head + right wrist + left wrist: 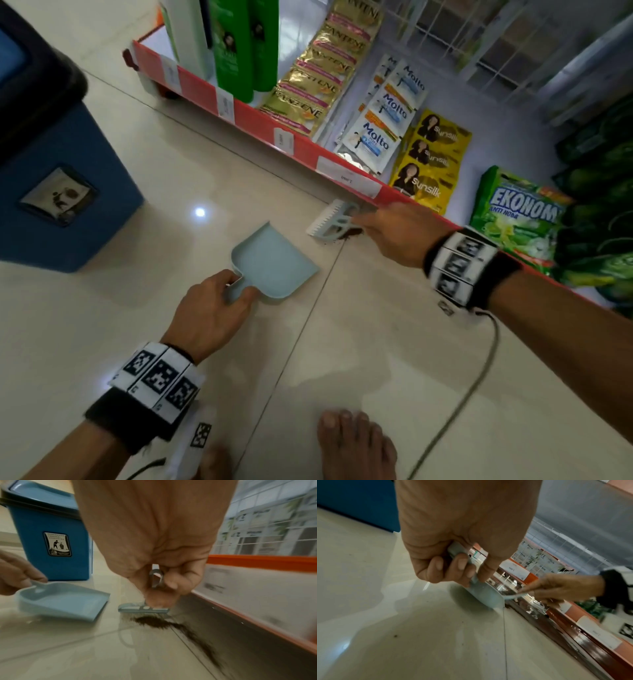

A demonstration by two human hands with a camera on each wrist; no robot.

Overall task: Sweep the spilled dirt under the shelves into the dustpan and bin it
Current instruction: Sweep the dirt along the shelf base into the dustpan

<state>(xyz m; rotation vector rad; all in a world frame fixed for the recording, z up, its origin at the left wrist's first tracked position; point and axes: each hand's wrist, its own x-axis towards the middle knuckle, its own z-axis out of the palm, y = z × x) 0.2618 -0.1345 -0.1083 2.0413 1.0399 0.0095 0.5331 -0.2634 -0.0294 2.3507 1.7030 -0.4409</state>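
Currently sweeping: my right hand grips small pale-blue plastic brush at dark dirt streak, left hand holds pale-blue plastic dustpan by its handle; next, w/ pan lip flat, push dirt in.

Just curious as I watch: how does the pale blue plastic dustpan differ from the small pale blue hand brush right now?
The pale blue plastic dustpan is a wide, shallow scoop, empty inside; the small pale blue hand brush is narrow and bristled, beside the brown dirt. The left hand grips the dustpan's handle; the right hand grips the brush's. Both share the colour and are at the floor.
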